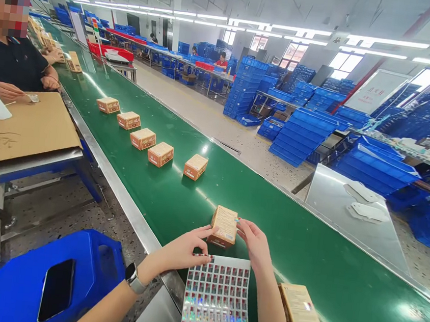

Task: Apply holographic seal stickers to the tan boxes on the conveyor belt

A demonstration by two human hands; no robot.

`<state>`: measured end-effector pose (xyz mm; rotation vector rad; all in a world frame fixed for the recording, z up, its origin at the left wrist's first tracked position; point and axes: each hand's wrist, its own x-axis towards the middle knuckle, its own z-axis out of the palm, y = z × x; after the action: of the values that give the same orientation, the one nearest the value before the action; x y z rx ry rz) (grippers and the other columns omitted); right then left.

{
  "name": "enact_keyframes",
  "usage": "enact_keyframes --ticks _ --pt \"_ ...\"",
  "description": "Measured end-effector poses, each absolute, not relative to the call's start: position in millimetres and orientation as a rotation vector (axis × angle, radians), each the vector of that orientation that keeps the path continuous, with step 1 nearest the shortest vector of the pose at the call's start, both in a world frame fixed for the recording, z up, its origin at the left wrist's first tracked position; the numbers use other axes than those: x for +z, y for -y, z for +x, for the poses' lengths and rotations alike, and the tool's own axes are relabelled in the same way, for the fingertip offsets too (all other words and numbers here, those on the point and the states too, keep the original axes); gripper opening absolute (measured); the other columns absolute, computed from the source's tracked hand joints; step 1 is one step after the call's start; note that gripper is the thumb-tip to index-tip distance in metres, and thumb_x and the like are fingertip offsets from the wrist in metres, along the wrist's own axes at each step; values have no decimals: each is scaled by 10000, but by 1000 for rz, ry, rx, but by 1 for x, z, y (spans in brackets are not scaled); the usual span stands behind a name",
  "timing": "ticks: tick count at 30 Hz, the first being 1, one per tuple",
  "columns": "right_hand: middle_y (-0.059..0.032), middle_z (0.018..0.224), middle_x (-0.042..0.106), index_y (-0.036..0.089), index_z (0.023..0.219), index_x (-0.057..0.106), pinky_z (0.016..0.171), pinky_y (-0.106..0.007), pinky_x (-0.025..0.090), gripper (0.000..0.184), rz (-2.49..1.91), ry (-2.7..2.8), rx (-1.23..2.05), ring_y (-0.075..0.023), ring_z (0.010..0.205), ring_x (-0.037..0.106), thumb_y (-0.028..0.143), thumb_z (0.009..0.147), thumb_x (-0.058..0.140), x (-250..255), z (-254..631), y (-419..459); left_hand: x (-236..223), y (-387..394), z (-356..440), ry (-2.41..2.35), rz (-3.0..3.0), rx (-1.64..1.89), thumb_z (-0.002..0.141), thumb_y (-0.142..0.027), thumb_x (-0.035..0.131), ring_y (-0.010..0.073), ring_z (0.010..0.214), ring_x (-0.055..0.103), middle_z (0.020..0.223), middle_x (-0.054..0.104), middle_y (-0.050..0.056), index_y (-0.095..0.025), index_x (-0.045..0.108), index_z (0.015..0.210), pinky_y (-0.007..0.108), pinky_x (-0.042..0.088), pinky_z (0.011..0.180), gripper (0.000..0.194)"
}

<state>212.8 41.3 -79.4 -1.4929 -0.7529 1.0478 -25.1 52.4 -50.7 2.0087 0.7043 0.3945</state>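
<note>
A small cardboard box (224,227), tan on its printed top face and orange along the lower edge, is held on the green belt (305,252) near its closer edge, just above a sheet of shiny stickers (216,304). The box is gripped on its left side by the fingertips of the left hand (184,250), whose fingers are partly curled with the thumb against the carton. The right hand (254,243) is set at the box's upper right corner, where a small sticker is pinched between thumb and forefinger; the other fingers are loosely bent. The sticker sheet is laid partly over the belt's metal edge (119,192), and a longer carton (303,321) is seen beside the right forearm. Five more boxes (161,154) are spaced in a row farther up the belt, well apart from the held one. Wide bare belt is left to the right and ahead. A phone (56,289) is lying on a blue stool (17,283) at the left.
</note>
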Motion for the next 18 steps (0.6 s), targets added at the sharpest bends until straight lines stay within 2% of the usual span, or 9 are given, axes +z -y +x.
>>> enact_keyframes --ticks 4,8,10,14,18 --pt "-118 1088 740 202 790 734 1001 -462 471 393 -1592 765 948 -320 1052 670 536 591 794 -61 222 -24 -54 -42 -19 -709 2036 348 844 -253 685 257 1482 291 1618 251 13 -190 692 700 366 310 1187 157" --pt "-100 1194 700 219 766 711 1095 -462 371 329 -1612 747 833 -313 1154 614 488 606 813 -46 227 -11 -53 -34 -10 -708 2102 320 844 -210 685 242 1470 321 1623 231 7 -185 688 700 354 357 1158 146" --pt "-95 1212 697 220 804 705 1069 -423 414 353 -1557 712 851 -291 1173 609 520 633 782 -48 224 -10 -52 -31 -7 -693 2127 307 840 -187 688 238 1461 342 1624 227 7 -181 683 689 346 374 1145 151" --pt "-131 1115 734 195 794 682 887 -399 558 451 -1472 587 921 -305 1053 676 593 590 742 -70 215 -15 -50 -29 -1 -690 2138 277 814 -157 707 247 1458 348 1611 263 22 -180 686 681 353 370 1150 137" --pt "-126 1203 703 194 784 677 803 -368 592 411 -1452 524 932 -298 1014 692 550 593 754 -87 218 -11 -53 -26 4 -659 2153 291 814 -167 700 259 1451 361 1602 287 17 -183 691 680 365 376 1147 135"
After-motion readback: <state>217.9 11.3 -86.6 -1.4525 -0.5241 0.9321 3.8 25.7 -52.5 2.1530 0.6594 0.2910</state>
